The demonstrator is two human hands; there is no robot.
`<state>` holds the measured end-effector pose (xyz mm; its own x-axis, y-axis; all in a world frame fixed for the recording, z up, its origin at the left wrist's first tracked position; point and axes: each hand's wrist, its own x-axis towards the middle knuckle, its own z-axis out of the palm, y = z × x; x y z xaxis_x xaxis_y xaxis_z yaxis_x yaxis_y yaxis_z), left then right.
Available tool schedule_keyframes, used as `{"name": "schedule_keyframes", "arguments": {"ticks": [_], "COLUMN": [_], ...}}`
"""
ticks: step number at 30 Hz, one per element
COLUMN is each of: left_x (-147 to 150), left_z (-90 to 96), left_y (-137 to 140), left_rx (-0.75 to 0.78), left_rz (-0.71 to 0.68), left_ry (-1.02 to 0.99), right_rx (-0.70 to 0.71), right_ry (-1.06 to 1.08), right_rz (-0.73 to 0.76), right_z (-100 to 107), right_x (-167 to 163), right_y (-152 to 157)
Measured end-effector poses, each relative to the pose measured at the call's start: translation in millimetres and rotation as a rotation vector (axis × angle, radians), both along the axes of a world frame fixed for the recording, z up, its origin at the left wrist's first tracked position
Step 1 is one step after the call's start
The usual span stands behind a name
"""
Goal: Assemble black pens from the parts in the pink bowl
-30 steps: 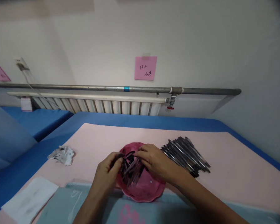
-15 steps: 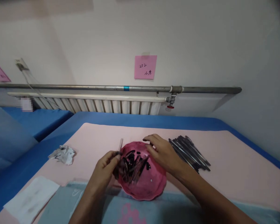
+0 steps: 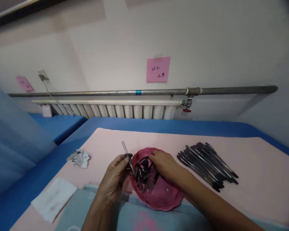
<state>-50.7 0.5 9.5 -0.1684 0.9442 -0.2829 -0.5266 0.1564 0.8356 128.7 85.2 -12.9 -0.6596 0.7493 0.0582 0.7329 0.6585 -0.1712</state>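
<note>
A left hand (image 3: 116, 175), raised at the near left of a pink bowl (image 3: 163, 194), pinches one clear pen tube (image 3: 124, 147) between thumb and fingers, the tube tilted with its lower end at the bowl's rim. The right forearm slants across the bowl's right side, its hand (image 3: 165, 163) bent down and fingers curled inside; whether they grip anything cannot be told. A heap of dark and clear pen parts (image 3: 146, 175), too jumbled to count, fills the bowl's left half. Right of the bowl lies one row of more than ten pens (image 3: 207, 163), overlapping. Well left of it sit one crumpled paper (image 3: 79, 158) and, nearer, one white sheet (image 3: 54, 199). Two pink notes, one (image 3: 158, 69) straight beyond the bowl, mark the wall.
</note>
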Motion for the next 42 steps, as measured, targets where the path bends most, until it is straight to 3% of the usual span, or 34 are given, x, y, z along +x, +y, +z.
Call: {"name": "schedule_keyframes", "arguments": {"ticks": [7, 14, 21, 28, 42], "left_x": [-0.7, -6.6, -8.2, -7.2, -8.8], "left_z": [0.7, -4.0, 0.5, -0.3, -4.5], "left_y": [1.1, 0.9, 0.2, 1.0, 3.1], "left_rx": [0.010, 0.014, -0.006, -0.002, 0.046], "left_rz": [-0.023, -0.019, 0.012, 0.002, 0.003], "left_ry": [-0.013, 0.056, 0.074, 0.098, 0.040], "right_rx": [-0.014, 0.009, -0.003, -0.086, -0.069], "right_ry": [0.030, 0.074, -0.003, 0.060, 0.128], "right_rz": [-0.020, -0.009, -0.093, 0.121, 0.294], "right_z": [-5.7, 0.3, 10.6, 9.3, 6.8], "right_x": [4.9, 13.0, 14.4, 0.3, -1.9], "right_y": [1.8, -2.5, -7.4, -18.9, -15.4]}}
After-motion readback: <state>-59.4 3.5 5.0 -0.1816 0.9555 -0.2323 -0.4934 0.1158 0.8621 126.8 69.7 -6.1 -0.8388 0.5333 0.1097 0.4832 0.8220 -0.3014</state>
